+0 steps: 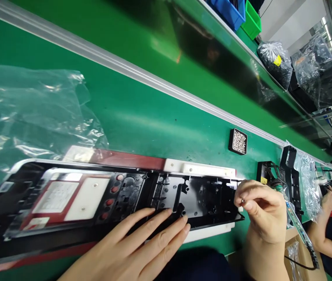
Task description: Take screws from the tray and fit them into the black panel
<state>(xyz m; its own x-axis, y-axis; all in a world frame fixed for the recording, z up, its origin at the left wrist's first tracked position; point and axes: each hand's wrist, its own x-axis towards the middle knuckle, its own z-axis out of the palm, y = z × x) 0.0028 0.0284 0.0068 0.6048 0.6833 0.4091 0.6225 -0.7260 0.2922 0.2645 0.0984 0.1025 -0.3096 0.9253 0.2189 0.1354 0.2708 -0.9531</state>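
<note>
A green workbench [142, 113] fills the view, with a pale metal rail [154, 80] running across it from upper left to right. A crumpled sheet of clear plastic [28, 109] lies on the left of the bench. In front of it, a long black panel [116, 199] with red and white parts lies flat, its inside facing up, resting on a white and red base.

The left hand [136, 244] lies flat and open on the near edge of the panel, fingers spread and pointing toward its right half. The right hand [259, 207] hovers just over the panel's right end, fingers curled in, thumb and forefinger pinching a small screw [242, 201].

Beyond the panel's right end, a small black tray of screws [238, 141] sits on the bench. At the far right, another person's hand [331, 199] and dark sleeve show beside black parts in clear bags [309, 183]. Blue and green bins [236, 11] stand at the top.
</note>
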